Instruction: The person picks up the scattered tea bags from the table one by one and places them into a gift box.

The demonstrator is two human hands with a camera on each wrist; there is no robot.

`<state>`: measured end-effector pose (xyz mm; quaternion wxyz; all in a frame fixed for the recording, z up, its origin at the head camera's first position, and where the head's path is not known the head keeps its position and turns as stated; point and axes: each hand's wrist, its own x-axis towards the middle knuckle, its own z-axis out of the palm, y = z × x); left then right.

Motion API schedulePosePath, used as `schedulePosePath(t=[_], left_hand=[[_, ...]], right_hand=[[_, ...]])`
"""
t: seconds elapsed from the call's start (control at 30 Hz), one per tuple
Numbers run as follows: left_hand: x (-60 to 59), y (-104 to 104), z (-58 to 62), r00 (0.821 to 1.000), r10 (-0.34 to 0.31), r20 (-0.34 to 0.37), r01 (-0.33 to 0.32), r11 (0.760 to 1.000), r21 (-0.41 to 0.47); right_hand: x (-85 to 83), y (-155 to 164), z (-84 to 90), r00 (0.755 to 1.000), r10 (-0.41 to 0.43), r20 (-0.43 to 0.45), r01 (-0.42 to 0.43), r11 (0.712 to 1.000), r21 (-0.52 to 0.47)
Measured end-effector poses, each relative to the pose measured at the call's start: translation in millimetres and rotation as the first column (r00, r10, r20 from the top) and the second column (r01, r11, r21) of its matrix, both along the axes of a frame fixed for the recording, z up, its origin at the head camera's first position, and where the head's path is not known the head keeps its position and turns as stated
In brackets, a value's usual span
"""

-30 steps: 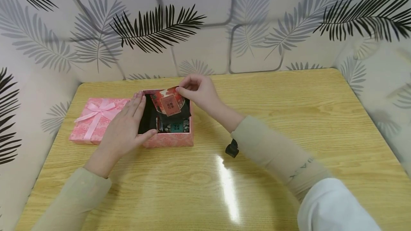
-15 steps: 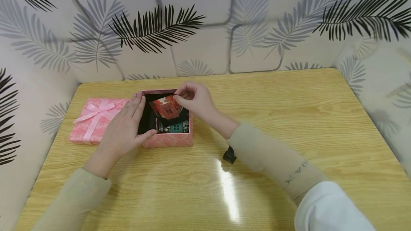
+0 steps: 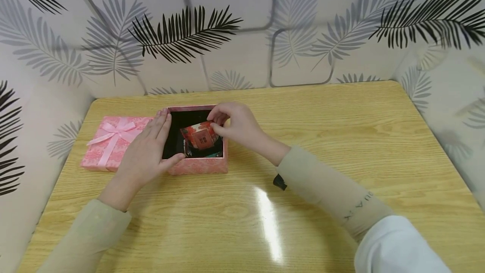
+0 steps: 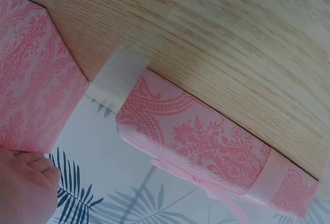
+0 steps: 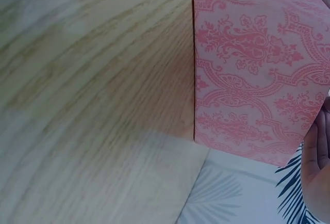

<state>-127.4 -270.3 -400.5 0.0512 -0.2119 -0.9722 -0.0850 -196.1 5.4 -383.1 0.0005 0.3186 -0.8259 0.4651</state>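
A pink patterned gift box [image 3: 198,166] stands uncovered on the table, its inside black. My right hand [image 3: 240,127] pinches the corner of a flat red printed packet [image 3: 201,136] between thumb and fingers, at the box's right side. The packet is tilted inside the box, over a dark packet with teal [image 3: 216,154] that is mostly hidden. With fingers straight, my left hand [image 3: 149,148] rests along the left rim, thumb at the front edge. In the right wrist view the box wall [image 5: 247,74] shows beside the right hand [image 5: 317,154]; the packet is out of sight there.
The pink lid [image 3: 123,143] with its ribbon bow lies left of the box, partly behind the left hand. A small black object [image 3: 279,182] shows by the right cuff. The wooden table [image 3: 341,125] meets a leaf-patterned backdrop [image 3: 235,49] behind.
My right hand has lowered the red packet toward the front of the box, covering more of the teal one. The left hand has stayed put.
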Motion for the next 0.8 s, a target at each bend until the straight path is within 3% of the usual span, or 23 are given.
schedulePosePath(t=[0.3, 0.5, 0.8], left_hand=[[0.5, -0.9, 0.5, 1.000, 0.001, 0.005, -0.001, 1.000, 0.005], [0.1, -0.5, 0.5, 1.000, -0.002, 0.000, 0.002, 1.000, 0.005], [0.5, -0.5, -0.2, 1.000, -0.001, 0.006, 0.001, 1.000, 0.004]], right_hand=[[0.8, -0.9, 6.5, 0.983, 0.053, -0.178, -0.010, 0.971, 0.238], [-1.0, -2.1, 6.8, 0.948, 0.142, -0.286, -0.036, 0.938, 0.346], [0.6, -4.7, 11.6, 0.910, 0.244, -0.335, -0.049, 0.866, 0.497]])
